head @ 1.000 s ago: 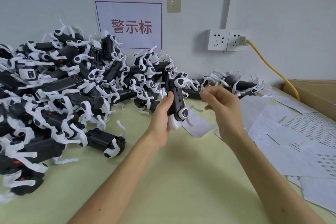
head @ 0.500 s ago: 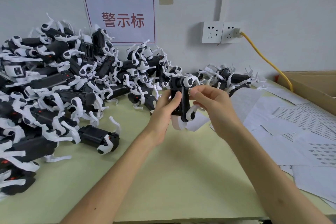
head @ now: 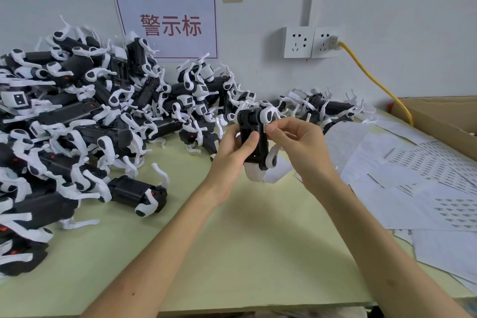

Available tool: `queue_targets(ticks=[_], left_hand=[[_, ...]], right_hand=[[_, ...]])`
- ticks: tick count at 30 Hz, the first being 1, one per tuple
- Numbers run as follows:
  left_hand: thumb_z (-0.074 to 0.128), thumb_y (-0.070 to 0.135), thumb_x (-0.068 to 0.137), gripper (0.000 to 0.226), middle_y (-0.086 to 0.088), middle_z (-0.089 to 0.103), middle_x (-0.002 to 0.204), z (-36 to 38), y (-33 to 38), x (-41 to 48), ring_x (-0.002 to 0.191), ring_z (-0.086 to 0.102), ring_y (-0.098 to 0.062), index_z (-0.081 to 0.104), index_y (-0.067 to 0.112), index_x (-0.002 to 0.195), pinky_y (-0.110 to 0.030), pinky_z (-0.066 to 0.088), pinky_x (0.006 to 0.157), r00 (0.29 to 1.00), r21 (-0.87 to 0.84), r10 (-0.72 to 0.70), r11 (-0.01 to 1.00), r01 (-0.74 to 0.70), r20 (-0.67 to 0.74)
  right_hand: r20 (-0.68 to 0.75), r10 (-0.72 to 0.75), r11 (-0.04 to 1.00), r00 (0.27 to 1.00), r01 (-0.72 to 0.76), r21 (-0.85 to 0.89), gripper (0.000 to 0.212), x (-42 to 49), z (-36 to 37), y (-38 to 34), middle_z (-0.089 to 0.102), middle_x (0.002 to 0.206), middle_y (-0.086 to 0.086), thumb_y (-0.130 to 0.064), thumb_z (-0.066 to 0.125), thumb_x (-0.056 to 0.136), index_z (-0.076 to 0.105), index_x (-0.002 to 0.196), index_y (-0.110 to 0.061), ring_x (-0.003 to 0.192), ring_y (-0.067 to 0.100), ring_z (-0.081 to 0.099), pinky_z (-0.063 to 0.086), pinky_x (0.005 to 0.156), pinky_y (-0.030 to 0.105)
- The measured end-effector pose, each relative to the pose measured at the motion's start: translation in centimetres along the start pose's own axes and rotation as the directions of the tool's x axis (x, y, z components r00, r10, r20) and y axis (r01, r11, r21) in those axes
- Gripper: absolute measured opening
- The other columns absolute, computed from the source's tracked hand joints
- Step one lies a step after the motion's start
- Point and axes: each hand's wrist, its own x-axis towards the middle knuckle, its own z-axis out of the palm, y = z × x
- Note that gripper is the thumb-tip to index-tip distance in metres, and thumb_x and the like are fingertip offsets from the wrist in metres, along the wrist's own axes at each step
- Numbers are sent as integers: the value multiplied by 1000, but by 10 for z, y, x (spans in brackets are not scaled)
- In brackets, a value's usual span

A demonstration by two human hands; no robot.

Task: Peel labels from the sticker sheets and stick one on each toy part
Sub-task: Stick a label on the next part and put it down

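One toy part, a black body with curved white legs and a white end cap, stands upright above the table between my hands. My left hand grips its body, thumb across the front. My right hand pinches a small white label at its upper right edge. Sticker sheets lie at the right, their print too small to read. The wall sign reads 警示标 in red.

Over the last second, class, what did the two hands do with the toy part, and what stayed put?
The right hand moved left to the toy part and now holds a small white label against its upper side. The left hand kept gripping the part upright. The toy pile and sticker sheets stayed put.
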Motion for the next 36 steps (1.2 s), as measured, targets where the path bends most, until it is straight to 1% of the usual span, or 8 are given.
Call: queue_targets(ticks=[4, 8, 11, 22, 26, 32, 34, 36], left_hand=[[64, 39, 88, 38, -4, 74, 112, 0, 0, 0, 113, 68, -21, 61, 16, 118, -46, 47, 111, 1000, 19, 8, 1000, -8, -11], [65, 40, 89, 42, -14, 72, 121, 0, 0, 0, 118, 67, -30, 60, 14, 122, -54, 45, 112, 1000, 32, 5, 999, -4, -26], [65, 41, 89, 42, -14, 72, 120, 0, 0, 0, 118, 67, -30, 60, 15, 122, -55, 44, 112, 999, 49, 4, 999, -2, -33], [65, 41, 89, 44, -11, 72, 120, 0, -4, 2, 118, 67, -28, 58, 15, 123, -53, 45, 112, 999, 79, 19, 997, -15, -46], [65, 41, 89, 41, -9, 72, 119, -1, -5, 2, 117, 67, -23, 58, 17, 122, -49, 46, 111, 999, 89, 33, 996, -30, -38], [64, 42, 91, 38, -3, 72, 119, -2, -7, 2, 114, 66, -11, 57, 22, 122, -36, 48, 107, 998, 117, 64, 991, -61, -16], [63, 42, 91, 36, -1, 73, 117, -3, -7, 2, 114, 66, -11, 57, 24, 121, -35, 48, 106, 997, 128, 80, 989, -77, -15], [63, 42, 90, 37, 0, 73, 116, -4, -8, 3, 115, 66, -14, 56, 24, 121, -36, 48, 106, 995, 138, 95, 986, -92, -15]], right_hand=[[-15, -26, 999, 1000, 25, -36, 15, 0, 0, 0, 72, 72, -12, -12, 71, 94, 72, 80, -15, 68, 3, 67, 51, 69, 14], [-31, -72, 993, 997, 68, -99, 16, 0, 1, 1, 71, 72, -15, -10, 71, 93, 72, 79, -17, 66, 2, 67, 49, 66, 13], [-45, -85, 990, 995, 80, -116, 18, 0, 1, 1, 71, 71, -16, -9, 71, 93, 71, 78, -19, 66, 1, 67, 48, 65, 12], [-82, -105, 986, 991, 93, -137, 18, -1, 3, 3, 72, 71, -15, -9, 72, 92, 72, 78, -20, 66, 2, 67, 48, 65, 12], [-105, -100, 988, 989, 86, -130, 20, -2, 5, 3, 72, 71, -15, -10, 72, 92, 72, 76, -22, 67, 2, 67, 47, 66, 11], [-122, -70, 993, 990, 58, -104, 15, -5, 7, 4, 71, 64, -12, -11, 71, 93, 73, 79, -15, 63, 4, 67, 46, 65, 10], [-133, -60, 996, 989, 50, -80, 14, -6, 9, 5, 71, 64, -9, -11, 71, 93, 73, 79, -12, 61, 6, 66, 46, 63, 11], [-138, -48, 997, 989, 40, -62, 13, -7, 10, 5, 73, 66, -6, -11, 71, 93, 74, 80, -10, 64, 6, 66, 46, 64, 11]])
